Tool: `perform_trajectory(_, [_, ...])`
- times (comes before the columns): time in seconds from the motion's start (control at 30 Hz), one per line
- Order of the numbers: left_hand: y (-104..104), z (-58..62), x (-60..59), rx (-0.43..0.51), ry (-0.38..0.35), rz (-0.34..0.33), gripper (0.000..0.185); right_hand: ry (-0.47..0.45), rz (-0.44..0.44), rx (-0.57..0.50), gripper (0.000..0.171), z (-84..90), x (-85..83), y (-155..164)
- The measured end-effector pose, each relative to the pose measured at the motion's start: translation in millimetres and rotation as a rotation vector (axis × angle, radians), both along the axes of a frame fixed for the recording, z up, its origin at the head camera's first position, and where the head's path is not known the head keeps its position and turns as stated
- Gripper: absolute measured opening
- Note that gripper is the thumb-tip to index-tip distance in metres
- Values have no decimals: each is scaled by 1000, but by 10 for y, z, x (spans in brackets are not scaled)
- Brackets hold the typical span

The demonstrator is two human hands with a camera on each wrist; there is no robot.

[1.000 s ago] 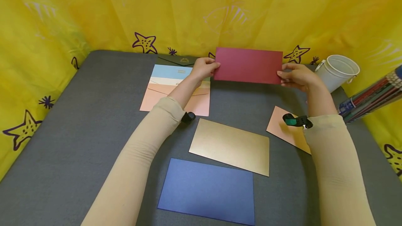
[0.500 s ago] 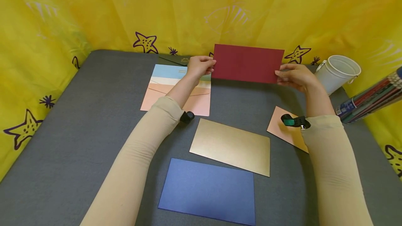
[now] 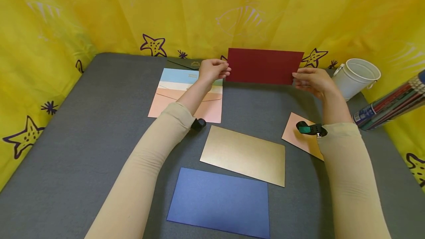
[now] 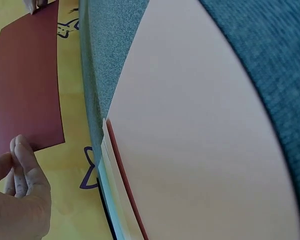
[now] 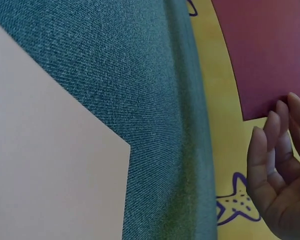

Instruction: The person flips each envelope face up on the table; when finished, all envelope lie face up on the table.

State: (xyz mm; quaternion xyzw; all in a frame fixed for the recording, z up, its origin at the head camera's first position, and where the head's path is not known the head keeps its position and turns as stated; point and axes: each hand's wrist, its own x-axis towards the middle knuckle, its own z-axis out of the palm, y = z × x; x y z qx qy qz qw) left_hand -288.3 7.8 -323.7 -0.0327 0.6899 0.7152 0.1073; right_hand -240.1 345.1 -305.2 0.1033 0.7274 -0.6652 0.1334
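A dark red envelope is held up above the far edge of the grey table. My left hand pinches its left end, and my right hand pinches its right end. In the left wrist view the red envelope stands above my left hand's fingers. The right wrist view shows the red envelope with my right hand's fingers at its corner.
A stack of pastel envelopes lies under my left forearm. A gold envelope, a blue one and a pink one lie nearer me. A white bucket and rolled papers sit at the right, before a yellow curtain.
The red envelope has tipped and shifted slightly right, its face now darker and narrower in view. Both hands keep their hold on its ends.
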Motion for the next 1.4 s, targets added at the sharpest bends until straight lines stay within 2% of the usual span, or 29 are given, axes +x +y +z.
perform_trajectory(0.17, [20, 7, 7, 2, -5, 7, 26, 0, 26, -67, 11, -37, 0, 33])
perform_trajectory(0.37, [64, -17, 4, -47, -8, 3, 28, -40, 39, -92, 30, -84, -43, 27])
perform_trajectory(0.5, [93, -56, 5, -73, -25, -33, 29, -78, -11, -93, 27, -104, -69, -28])
perform_trajectory(0.63, [122, -94, 0, -123, -32, -74, 43, -102, -33, -65, 25, -115, -90, -83])
perform_trajectory(0.77, [143, -123, -14, -204, -23, -83, 52, -108, -41, -38, 53, -121, -106, -122])
perform_trajectory(0.83, [152, -129, -19, -247, -24, -74, 51, -117, -71, -34, 67, -118, -113, -138])
perform_trajectory(0.9, [158, -137, -26, -268, -32, -53, 47, -127, -109, -35, 72, -118, -119, -144])
perform_trajectory(1.0, [157, -142, -33, -301, -49, -30, 41, -129, -165, -47, 62, -125, -118, -156])
perform_trajectory(1.1, [152, -144, -40, -309, -71, -29, 40, -120, -200, -66, 33, -147, -116, -159])
perform_trajectory(1.17, [149, -146, -44, -321, -84, -38, 41, -107, -217, -82, 19, -162, -119, -170])
perform_trajectory(1.4, [148, -167, -55, -331, -102, -37, 43, -88, -233, -75, 18, -231, -159, -186])
